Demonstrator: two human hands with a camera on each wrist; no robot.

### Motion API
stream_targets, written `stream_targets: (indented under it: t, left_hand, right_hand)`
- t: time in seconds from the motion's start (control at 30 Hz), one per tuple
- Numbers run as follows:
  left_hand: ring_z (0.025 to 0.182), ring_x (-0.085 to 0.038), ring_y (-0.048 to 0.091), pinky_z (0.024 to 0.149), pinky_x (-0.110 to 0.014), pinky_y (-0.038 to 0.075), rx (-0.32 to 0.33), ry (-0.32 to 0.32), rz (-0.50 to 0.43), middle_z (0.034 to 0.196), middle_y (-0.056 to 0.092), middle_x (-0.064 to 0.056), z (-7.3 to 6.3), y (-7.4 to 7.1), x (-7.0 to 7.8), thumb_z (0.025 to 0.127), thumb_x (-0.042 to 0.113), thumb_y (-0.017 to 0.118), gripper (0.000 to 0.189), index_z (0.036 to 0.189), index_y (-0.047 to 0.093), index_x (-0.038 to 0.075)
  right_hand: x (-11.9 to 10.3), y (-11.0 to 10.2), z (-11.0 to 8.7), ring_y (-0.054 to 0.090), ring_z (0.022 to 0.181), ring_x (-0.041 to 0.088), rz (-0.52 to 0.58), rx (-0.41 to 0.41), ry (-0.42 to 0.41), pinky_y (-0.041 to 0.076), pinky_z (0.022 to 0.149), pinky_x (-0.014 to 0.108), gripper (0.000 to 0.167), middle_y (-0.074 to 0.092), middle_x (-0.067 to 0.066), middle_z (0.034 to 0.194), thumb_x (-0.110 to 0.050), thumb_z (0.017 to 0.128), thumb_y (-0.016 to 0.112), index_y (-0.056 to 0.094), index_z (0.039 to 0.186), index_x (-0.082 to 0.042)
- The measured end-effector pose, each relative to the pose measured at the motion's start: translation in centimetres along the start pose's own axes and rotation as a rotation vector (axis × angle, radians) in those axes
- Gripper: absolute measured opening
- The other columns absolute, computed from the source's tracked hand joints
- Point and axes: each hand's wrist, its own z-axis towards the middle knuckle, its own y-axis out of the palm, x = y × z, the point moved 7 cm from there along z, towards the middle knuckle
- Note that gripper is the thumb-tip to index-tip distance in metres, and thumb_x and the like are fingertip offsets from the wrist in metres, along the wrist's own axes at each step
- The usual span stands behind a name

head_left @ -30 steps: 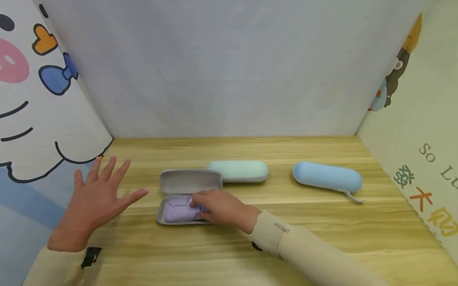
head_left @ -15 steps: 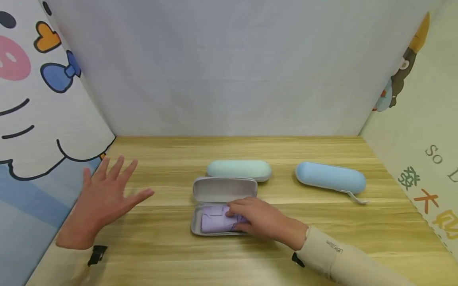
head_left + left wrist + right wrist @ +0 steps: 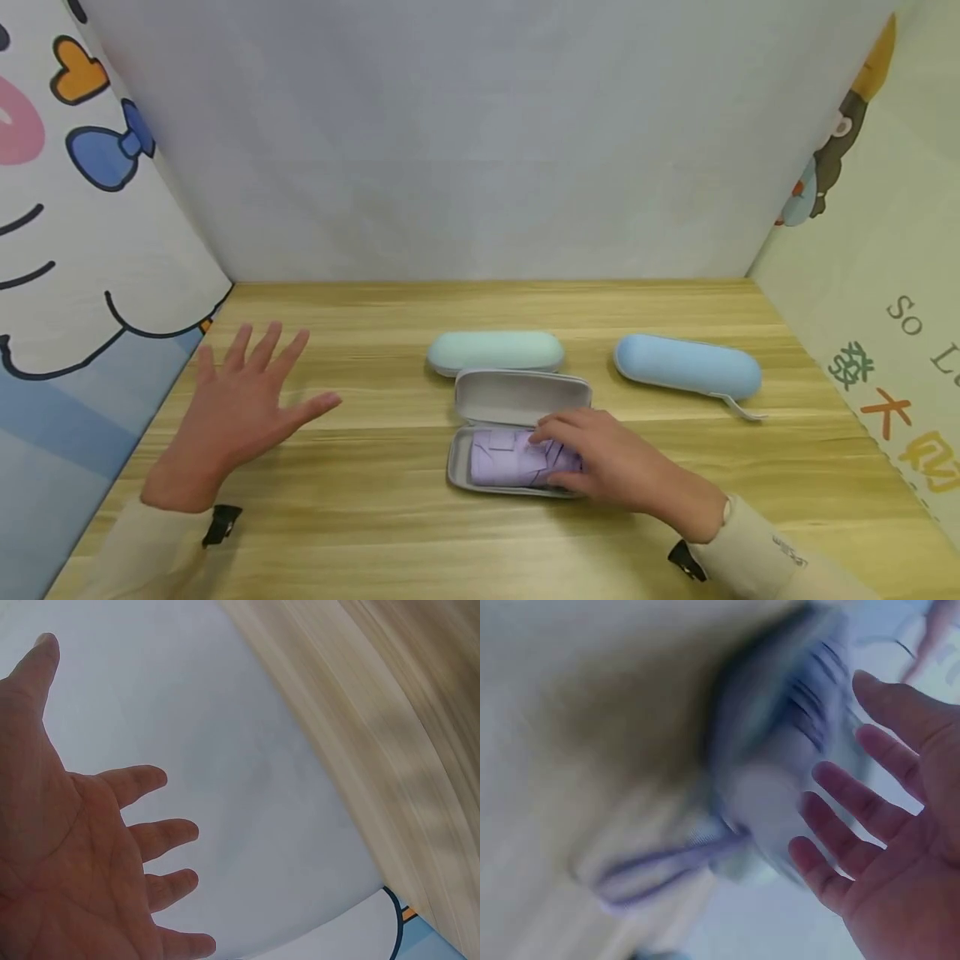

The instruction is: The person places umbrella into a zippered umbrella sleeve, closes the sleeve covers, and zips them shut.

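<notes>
A zip-up hard case with a grey lining lies on the table with its lid raised. Inside it sits a rolled lilac fabric bundle marked with dark lines. At the case's right end my right hand hovers over the bundle, thumb apart from the fingers. In the right wrist view the fingers look relaxed and grip nothing; the case behind is blurred, with a strap loop hanging from it. My left hand is held above the table at the left, fingers spread, holding nothing.
A mint-green closed case lies just behind the raised lid. Farther right is a light blue closed case with a short strap. A grey-white backdrop and printed side panels border the wooden table.
The lidded case has slid right across the table with my right hand at it, to in front of the mint-green case. My right thumb has drawn back slightly. My left hand stays spread.
</notes>
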Motion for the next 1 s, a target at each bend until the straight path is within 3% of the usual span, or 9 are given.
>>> stream_targets:
  t: [0.17,0.3,0.47,0.67,1.0]
  left_hand:
    - [0.152,-0.054,0.006,0.11,-0.08,-0.004,-0.012,0.011,0.013,0.166,0.02,-0.028,0.5,0.2,0.9,0.091,0.078,0.054,0.102,0.164,0.03,0.012]
    - [0.152,-0.053,0.006,0.11,-0.079,-0.006,-0.023,0.02,0.009,0.167,0.019,-0.027,0.7,0.4,1.4,0.089,0.079,0.055,0.103,0.164,0.03,0.012]
    - [0.152,-0.053,0.008,0.11,-0.079,-0.004,-0.027,0.056,0.016,0.166,0.021,-0.026,1.0,0.9,2.6,0.087,0.081,0.055,0.105,0.163,0.031,0.013]
    - [0.152,-0.053,0.013,0.111,-0.08,0.001,-0.004,0.113,0.032,0.165,0.025,-0.026,1.2,1.1,4.1,0.082,0.084,0.059,0.11,0.162,0.034,0.013]
    - [0.152,-0.05,0.016,0.112,-0.079,0.008,0.006,0.222,0.059,0.165,0.028,-0.023,1.5,2.9,6.7,0.072,0.092,0.06,0.123,0.162,0.035,0.013]
  right_hand:
    - [1.3,-3.4,-1.0,0.065,0.105,0.019,0.002,0.077,0.043,0.054,0.088,0.043,0.031,0.069,-0.003,0.112,-0.014,0.085,0.086,0.072,0.112,-0.013]
    - [2.8,-4.7,-2.2,0.067,0.099,0.019,-0.017,0.012,0.164,0.056,0.083,0.041,0.024,0.07,-0.004,0.107,-0.011,0.088,0.083,0.072,0.11,-0.014]
    - [3.8,-4.3,-3.4,0.068,0.096,0.022,-0.026,-0.06,0.228,0.056,0.081,0.041,0.025,0.071,-0.003,0.105,-0.014,0.086,0.084,0.071,0.108,-0.015]
    - [3.3,-3.1,-3.6,0.068,0.099,0.021,0.017,-0.02,0.211,0.056,0.086,0.042,0.037,0.07,-0.002,0.109,-0.017,0.082,0.089,0.07,0.113,-0.014]
    - [2.7,-1.7,-3.0,0.062,0.091,0.014,-0.013,-0.026,0.241,0.054,0.079,0.039,0.034,0.066,-0.007,0.107,-0.018,0.082,0.089,0.07,0.11,-0.02]
